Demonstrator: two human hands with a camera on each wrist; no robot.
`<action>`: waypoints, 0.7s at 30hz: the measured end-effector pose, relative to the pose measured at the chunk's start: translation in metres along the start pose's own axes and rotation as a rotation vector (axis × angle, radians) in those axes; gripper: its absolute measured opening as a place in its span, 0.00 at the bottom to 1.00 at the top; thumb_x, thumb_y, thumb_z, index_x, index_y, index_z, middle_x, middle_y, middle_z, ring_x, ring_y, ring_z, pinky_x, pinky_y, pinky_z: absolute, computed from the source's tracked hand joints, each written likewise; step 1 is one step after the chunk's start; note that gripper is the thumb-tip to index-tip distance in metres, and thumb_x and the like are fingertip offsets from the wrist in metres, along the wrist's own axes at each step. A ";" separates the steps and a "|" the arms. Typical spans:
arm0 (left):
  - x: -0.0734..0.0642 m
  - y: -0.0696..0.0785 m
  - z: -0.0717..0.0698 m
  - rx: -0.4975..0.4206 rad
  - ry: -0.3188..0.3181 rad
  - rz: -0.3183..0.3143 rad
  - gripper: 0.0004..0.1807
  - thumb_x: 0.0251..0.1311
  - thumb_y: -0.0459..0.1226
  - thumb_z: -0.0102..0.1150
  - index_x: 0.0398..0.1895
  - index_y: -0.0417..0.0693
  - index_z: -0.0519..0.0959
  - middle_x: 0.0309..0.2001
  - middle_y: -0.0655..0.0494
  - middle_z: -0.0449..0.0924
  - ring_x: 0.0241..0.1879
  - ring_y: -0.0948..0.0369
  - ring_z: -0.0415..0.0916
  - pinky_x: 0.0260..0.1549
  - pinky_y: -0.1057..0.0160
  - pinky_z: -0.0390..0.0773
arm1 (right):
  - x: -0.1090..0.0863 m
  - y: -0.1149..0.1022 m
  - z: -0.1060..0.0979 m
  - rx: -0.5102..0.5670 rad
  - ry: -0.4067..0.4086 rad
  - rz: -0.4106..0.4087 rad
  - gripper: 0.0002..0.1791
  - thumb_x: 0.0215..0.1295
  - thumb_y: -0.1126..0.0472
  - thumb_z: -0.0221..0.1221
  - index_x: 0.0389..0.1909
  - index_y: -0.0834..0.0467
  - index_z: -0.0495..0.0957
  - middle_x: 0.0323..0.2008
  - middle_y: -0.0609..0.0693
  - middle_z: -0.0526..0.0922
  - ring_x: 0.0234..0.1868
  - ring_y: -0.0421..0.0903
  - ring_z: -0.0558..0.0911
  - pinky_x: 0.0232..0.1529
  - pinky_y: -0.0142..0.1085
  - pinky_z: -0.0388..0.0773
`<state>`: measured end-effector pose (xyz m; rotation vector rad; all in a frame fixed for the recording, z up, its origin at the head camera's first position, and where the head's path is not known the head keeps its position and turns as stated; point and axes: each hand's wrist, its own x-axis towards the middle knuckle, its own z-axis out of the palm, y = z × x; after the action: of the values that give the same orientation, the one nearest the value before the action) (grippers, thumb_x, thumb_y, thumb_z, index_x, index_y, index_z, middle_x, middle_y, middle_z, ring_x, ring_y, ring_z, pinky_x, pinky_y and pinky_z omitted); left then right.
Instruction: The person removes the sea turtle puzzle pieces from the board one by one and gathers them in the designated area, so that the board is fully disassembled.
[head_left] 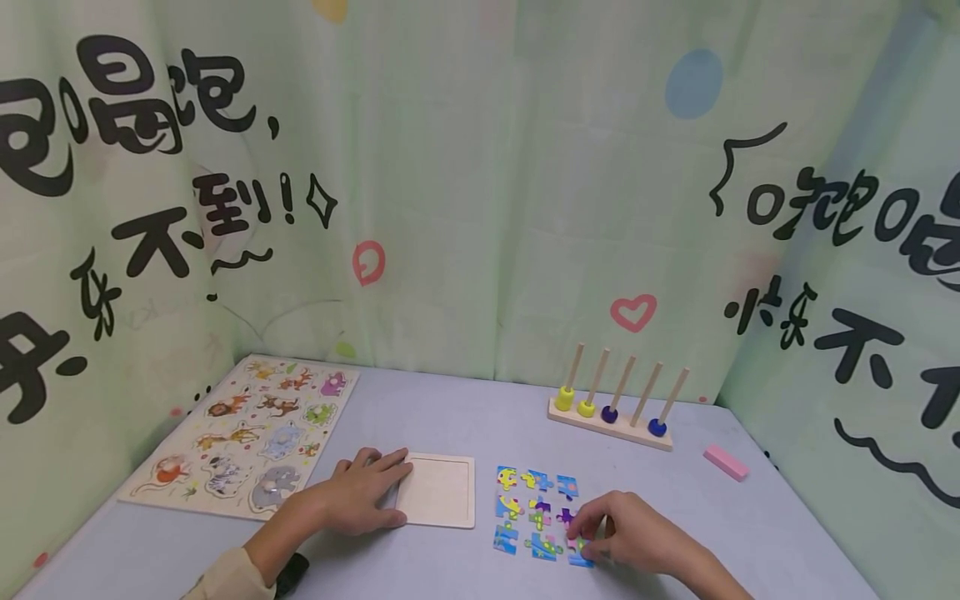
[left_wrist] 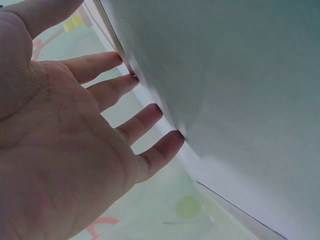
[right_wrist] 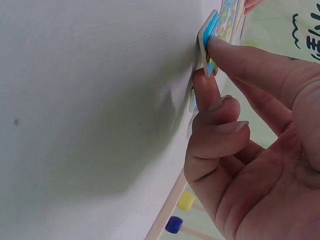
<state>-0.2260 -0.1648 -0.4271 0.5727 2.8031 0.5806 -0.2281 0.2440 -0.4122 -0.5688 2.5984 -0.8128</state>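
Note:
My left hand lies with spread, fairly straight fingers at the left edge of a square wooden puzzle tray. In the left wrist view, fingertips touch the table surface near the tray's edge. With thumb and finger, my right hand pinches a blue jigsaw piece at the lower right corner of the laid-out pieces. The right wrist view shows that piece tilted, its edge raised from the table. Several other colourful jigsaw pieces lie in loose rows between the tray and my right hand.
A wooden animal puzzle board lies at the left. Toward the back right stands a peg stacker with yellow and dark blue beads. A pink block lies right of it. Printed curtains surround the table.

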 end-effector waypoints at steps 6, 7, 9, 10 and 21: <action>0.000 0.001 0.000 -0.009 -0.002 0.003 0.41 0.67 0.52 0.69 0.79 0.47 0.68 0.84 0.48 0.60 0.79 0.41 0.56 0.72 0.29 0.57 | 0.000 -0.001 0.000 -0.010 0.003 0.007 0.08 0.60 0.65 0.75 0.37 0.48 0.91 0.32 0.44 0.85 0.29 0.43 0.75 0.29 0.30 0.72; 0.000 0.001 0.000 -0.010 -0.002 0.002 0.41 0.66 0.52 0.69 0.79 0.47 0.68 0.84 0.48 0.60 0.79 0.41 0.56 0.72 0.29 0.57 | 0.000 -0.001 0.000 -0.012 0.005 0.010 0.09 0.60 0.65 0.75 0.37 0.48 0.91 0.32 0.44 0.85 0.29 0.43 0.75 0.30 0.30 0.72; 0.000 0.001 0.000 -0.009 -0.002 -0.001 0.41 0.66 0.52 0.69 0.79 0.47 0.68 0.84 0.49 0.60 0.79 0.42 0.55 0.72 0.29 0.57 | 0.001 -0.002 0.000 -0.018 0.010 0.017 0.09 0.60 0.66 0.75 0.36 0.48 0.91 0.32 0.44 0.85 0.30 0.43 0.75 0.30 0.30 0.72; 0.000 0.001 0.001 -0.008 -0.002 -0.002 0.41 0.66 0.52 0.69 0.79 0.48 0.68 0.84 0.49 0.59 0.79 0.42 0.55 0.73 0.30 0.57 | 0.001 -0.002 0.000 -0.021 0.012 0.026 0.08 0.60 0.65 0.75 0.36 0.48 0.91 0.32 0.44 0.85 0.31 0.43 0.75 0.31 0.30 0.72; 0.001 0.003 -0.002 -0.008 -0.017 -0.021 0.41 0.66 0.51 0.69 0.79 0.49 0.68 0.84 0.50 0.59 0.80 0.43 0.54 0.74 0.31 0.56 | 0.002 0.002 0.004 0.017 0.000 0.056 0.06 0.61 0.65 0.74 0.34 0.50 0.90 0.31 0.45 0.84 0.33 0.44 0.75 0.31 0.29 0.72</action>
<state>-0.2261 -0.1625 -0.4239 0.5436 2.7860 0.5795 -0.2286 0.2430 -0.4170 -0.4885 2.5929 -0.8159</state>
